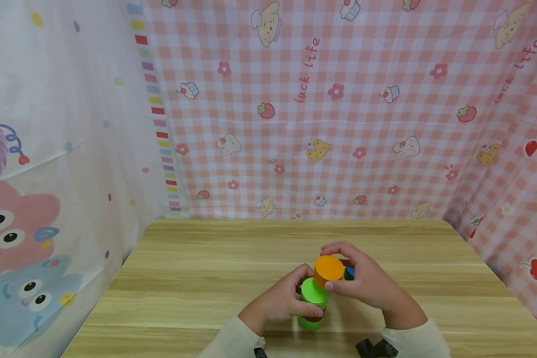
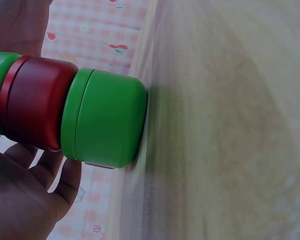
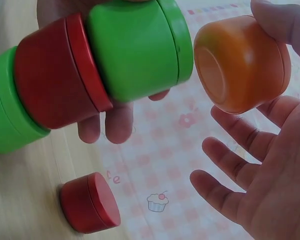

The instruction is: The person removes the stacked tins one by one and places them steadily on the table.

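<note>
Three small lidded jars stand stacked on the wooden table: a green jar (image 2: 110,120) at the bottom, a red jar (image 2: 40,102) in the middle and another green jar (image 3: 137,50) on top. My left hand (image 1: 279,298) holds the stack around its upper part, thumb in front and fingers behind. In my right hand (image 1: 367,281) an orange jar (image 3: 240,65) is pinched between thumb and fingers. It is tilted a little, close over the top green jar, and a narrow gap shows between them in the right wrist view.
A separate red jar (image 3: 90,202) stands on the table (image 1: 197,278) beyond the stack. Something with a blue top (image 1: 349,273) shows partly behind my right hand. Patterned cloths (image 1: 295,124) hang behind the table and at both sides.
</note>
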Action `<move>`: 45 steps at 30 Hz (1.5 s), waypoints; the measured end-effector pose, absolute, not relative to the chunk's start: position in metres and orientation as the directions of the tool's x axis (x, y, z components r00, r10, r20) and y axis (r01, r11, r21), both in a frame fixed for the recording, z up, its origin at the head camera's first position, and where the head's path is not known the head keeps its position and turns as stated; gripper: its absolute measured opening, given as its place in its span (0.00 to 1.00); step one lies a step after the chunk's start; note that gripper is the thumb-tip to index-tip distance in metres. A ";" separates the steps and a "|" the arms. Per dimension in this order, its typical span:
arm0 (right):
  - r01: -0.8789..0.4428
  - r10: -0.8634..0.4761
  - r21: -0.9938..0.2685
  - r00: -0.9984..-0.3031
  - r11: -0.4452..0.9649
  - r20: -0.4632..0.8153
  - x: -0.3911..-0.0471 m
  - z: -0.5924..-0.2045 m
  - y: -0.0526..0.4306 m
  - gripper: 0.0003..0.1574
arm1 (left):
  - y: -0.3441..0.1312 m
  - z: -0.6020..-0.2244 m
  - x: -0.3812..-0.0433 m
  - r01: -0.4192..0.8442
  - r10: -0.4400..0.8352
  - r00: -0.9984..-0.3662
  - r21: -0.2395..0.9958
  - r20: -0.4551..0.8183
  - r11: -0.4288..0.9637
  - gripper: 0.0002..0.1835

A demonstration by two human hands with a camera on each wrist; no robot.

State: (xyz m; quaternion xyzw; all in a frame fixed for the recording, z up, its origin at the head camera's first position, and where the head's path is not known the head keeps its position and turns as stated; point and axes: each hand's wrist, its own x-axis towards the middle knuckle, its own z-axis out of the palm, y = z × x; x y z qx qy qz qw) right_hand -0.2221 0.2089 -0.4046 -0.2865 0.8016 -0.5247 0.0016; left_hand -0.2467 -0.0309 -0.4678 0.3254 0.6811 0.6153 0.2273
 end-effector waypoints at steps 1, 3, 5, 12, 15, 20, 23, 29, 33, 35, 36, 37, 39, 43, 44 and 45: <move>-0.446 -0.462 -0.851 -0.839 0.278 0.288 -0.222 -0.405 0.210 0.29 | -0.031 -0.468 -0.247 0.163 0.722 -0.686 0.986 0.089 0.033 0.25; -0.433 -0.458 -0.860 -0.843 0.269 0.281 -0.223 -0.405 0.212 0.30 | -0.031 -0.468 -0.246 0.160 0.719 -0.690 0.986 0.084 0.038 0.25; -0.429 -0.452 -0.863 -0.847 0.268 0.280 -0.225 -0.406 0.213 0.30 | -0.031 -0.468 -0.246 0.158 0.718 -0.692 0.987 0.081 0.041 0.24; -0.395 -0.416 -0.877 -0.870 0.273 0.262 -0.225 -0.405 0.219 0.31 | -0.030 -0.468 -0.246 0.169 0.711 -0.698 0.984 0.084 0.049 0.24; -0.377 -0.395 -0.879 -0.884 0.291 0.249 -0.228 -0.407 0.223 0.32 | -0.030 -0.469 -0.246 0.167 0.710 -0.699 0.985 0.083 0.050 0.24; -0.352 -0.350 -0.879 -0.907 0.322 0.235 -0.232 -0.409 0.232 0.32 | -0.029 -0.469 -0.247 0.164 0.704 -0.706 0.985 0.073 0.061 0.25; -0.348 -0.322 -0.875 -0.916 0.336 0.240 -0.233 -0.408 0.237 0.32 | -0.029 -0.469 -0.247 0.164 0.699 -0.712 0.984 0.068 0.071 0.25; -0.366 -0.282 -0.851 -0.921 0.378 0.270 -0.235 -0.409 0.245 0.32 | -0.030 -0.468 -0.246 0.161 0.690 -0.721 0.983 0.055 0.089 0.25; -0.362 -0.265 -0.848 -0.925 0.387 0.274 -0.237 -0.412 0.250 0.32 | -0.030 -0.468 -0.246 0.166 0.687 -0.725 0.981 0.053 0.099 0.25; -0.351 -0.260 -0.856 -0.929 0.379 0.265 -0.239 -0.414 0.253 0.32 | -0.030 -0.468 -0.246 0.165 0.687 -0.725 0.981 0.053 0.099 0.25; -0.343 -0.256 -0.862 -0.931 0.373 0.260 -0.239 -0.415 0.254 0.32 | -0.030 -0.468 -0.246 0.164 0.687 -0.725 0.982 0.052 0.099 0.25; -0.336 -0.254 -0.868 -0.933 0.367 0.254 -0.240 -0.416 0.255 0.32 | -0.030 -0.468 -0.245 0.163 0.688 -0.724 0.982 0.052 0.098 0.25; -0.326 -0.252 -0.876 -0.936 0.355 0.246 -0.241 -0.417 0.257 0.32 | -0.030 -0.467 -0.245 0.164 0.688 -0.724 0.981 0.050 0.100 0.25; -0.319 -0.241 -0.882 -0.939 0.346 0.245 -0.241 -0.417 0.261 0.32 | -0.030 -0.466 -0.245 0.169 0.685 -0.727 0.979 0.048 0.111 0.25; -0.318 -0.237 -0.881 -0.940 0.349 0.246 -0.241 -0.417 0.262 0.32 | -0.030 -0.467 -0.245 0.168 0.684 -0.728 0.979 0.045 0.115 0.25; -0.319 -0.234 -0.881 -0.940 0.350 0.247 -0.241 -0.417 0.263 0.32 | -0.030 -0.467 -0.245 0.167 0.684 -0.728 0.979 0.044 0.115 0.25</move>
